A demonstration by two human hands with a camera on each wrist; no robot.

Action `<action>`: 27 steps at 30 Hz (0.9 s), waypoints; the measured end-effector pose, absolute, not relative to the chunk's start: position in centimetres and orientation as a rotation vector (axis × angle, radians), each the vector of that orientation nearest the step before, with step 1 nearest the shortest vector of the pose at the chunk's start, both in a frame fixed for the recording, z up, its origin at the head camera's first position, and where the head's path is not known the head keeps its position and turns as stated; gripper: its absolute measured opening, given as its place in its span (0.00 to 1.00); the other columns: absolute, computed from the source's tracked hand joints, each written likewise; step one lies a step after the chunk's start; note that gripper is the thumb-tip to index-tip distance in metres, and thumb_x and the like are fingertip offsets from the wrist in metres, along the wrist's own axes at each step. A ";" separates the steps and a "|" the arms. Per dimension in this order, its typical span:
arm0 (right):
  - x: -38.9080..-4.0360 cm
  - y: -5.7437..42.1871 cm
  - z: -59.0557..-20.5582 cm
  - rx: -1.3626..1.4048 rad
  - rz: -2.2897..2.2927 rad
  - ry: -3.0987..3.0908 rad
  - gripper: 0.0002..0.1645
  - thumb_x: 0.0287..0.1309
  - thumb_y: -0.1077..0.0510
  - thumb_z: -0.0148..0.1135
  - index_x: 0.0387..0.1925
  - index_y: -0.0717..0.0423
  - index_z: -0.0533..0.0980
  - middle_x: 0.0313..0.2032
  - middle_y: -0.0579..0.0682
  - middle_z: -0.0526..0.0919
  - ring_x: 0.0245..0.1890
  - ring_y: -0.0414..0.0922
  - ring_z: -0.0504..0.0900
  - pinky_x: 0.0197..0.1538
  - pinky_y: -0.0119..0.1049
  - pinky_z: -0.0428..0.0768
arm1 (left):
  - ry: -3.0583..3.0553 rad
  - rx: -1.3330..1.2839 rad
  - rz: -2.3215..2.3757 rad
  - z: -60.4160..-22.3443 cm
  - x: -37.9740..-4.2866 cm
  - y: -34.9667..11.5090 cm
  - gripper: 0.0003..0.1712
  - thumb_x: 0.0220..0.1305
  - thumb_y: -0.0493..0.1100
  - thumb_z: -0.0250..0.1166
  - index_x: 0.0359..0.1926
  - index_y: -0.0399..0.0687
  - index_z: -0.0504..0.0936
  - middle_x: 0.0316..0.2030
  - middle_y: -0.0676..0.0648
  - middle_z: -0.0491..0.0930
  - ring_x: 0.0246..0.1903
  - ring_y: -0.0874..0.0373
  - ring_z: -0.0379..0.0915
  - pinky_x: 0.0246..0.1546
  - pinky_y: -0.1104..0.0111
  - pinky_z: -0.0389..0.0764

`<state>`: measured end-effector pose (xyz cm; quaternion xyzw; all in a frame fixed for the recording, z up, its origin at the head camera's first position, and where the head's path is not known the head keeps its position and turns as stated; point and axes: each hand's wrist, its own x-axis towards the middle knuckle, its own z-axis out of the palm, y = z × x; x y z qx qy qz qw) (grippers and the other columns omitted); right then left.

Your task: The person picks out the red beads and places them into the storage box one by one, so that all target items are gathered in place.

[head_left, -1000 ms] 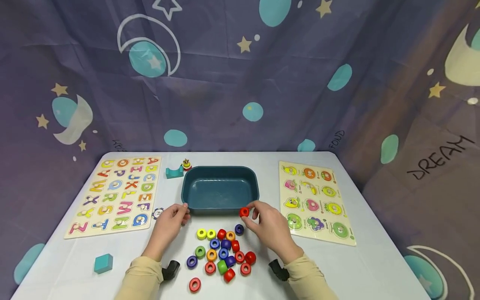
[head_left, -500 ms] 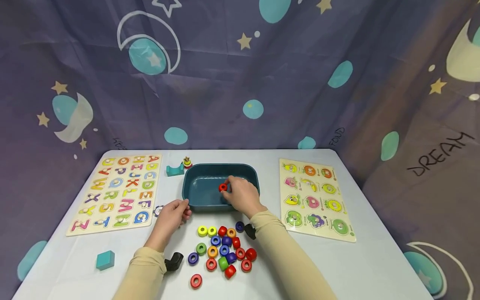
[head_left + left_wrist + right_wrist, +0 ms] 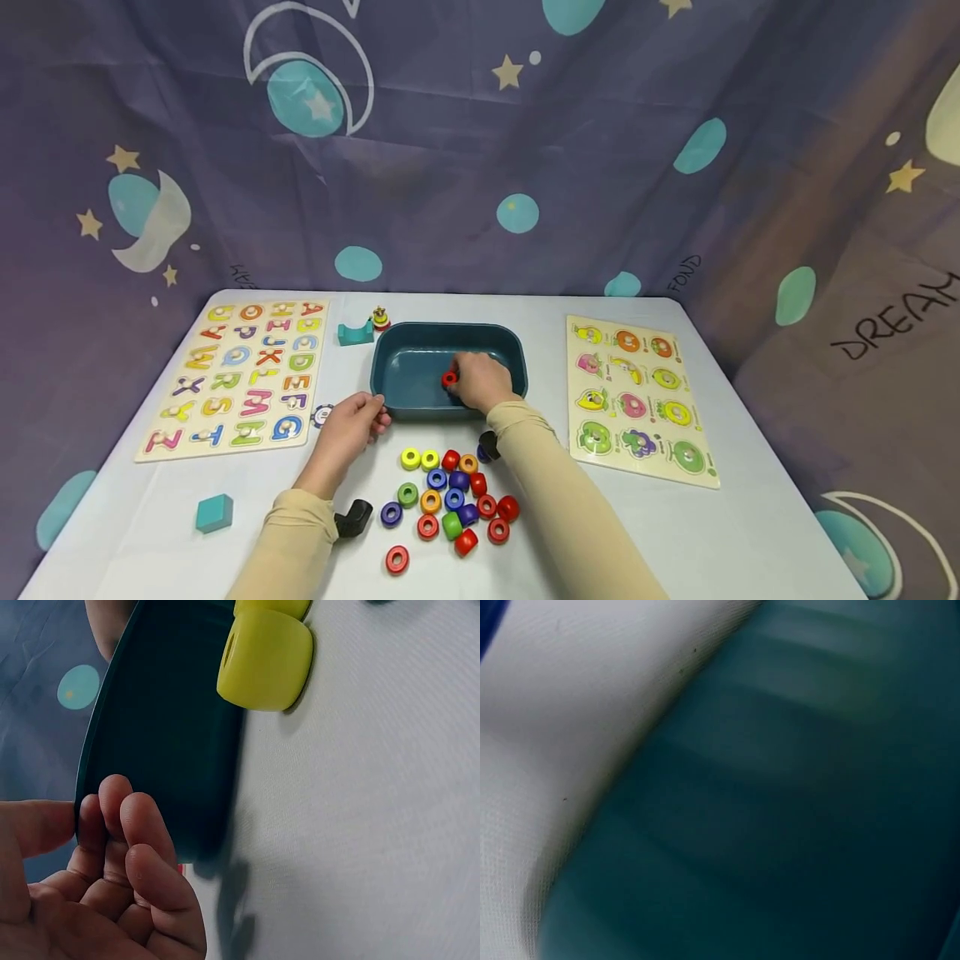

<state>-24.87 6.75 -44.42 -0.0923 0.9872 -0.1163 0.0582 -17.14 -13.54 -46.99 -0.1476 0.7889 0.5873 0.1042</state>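
A dark blue-green tub [image 3: 412, 371] sits in the middle of the white table. The right hand [image 3: 482, 382] is inside it, with its fingertips pinching a red bead [image 3: 449, 379]. I cannot tell if the bead touches the tub's floor. The left hand [image 3: 347, 429] pinches the tub's rim at the near left corner, its other fingers loosely bent. Many more colored beads [image 3: 459, 481] lie on the near side, outside the tub. A letter board [image 3: 236, 408] full of letters is on the left.
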 end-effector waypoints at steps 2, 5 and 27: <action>-24.6 6.8 -44.4 -0.272 -0.370 2.994 0.15 0.52 0.47 0.70 0.41 0.45 0.80 0.29 0.44 0.81 0.28 0.43 0.77 0.28 0.38 0.72 | 2.328 -0.437 1.730 -47.1 -17.0 -13.4 0.20 0.73 0.53 0.49 0.39 0.42 0.77 0.31 0.48 0.79 0.32 0.55 0.73 0.31 0.67 0.73; -23.8 7.2 -43.8 -0.273 -0.449 3.033 0.16 0.55 0.48 0.68 0.46 0.45 0.80 0.31 0.43 0.83 0.27 0.41 0.78 0.27 0.36 0.74 | 2.325 -0.430 1.730 -47.2 -16.9 -13.3 0.19 0.73 0.53 0.49 0.39 0.43 0.77 0.31 0.48 0.79 0.32 0.55 0.73 0.32 0.67 0.73; -9.9 18.6 -45.7 -0.688 -0.791 2.561 0.25 0.53 0.46 0.69 0.55 0.32 0.77 0.44 0.34 0.77 0.41 0.36 0.75 0.43 0.30 0.76 | 2.325 -0.361 1.733 -46.8 -16.9 -13.8 0.20 0.74 0.54 0.46 0.41 0.43 0.74 0.32 0.50 0.76 0.32 0.57 0.72 0.32 0.66 0.73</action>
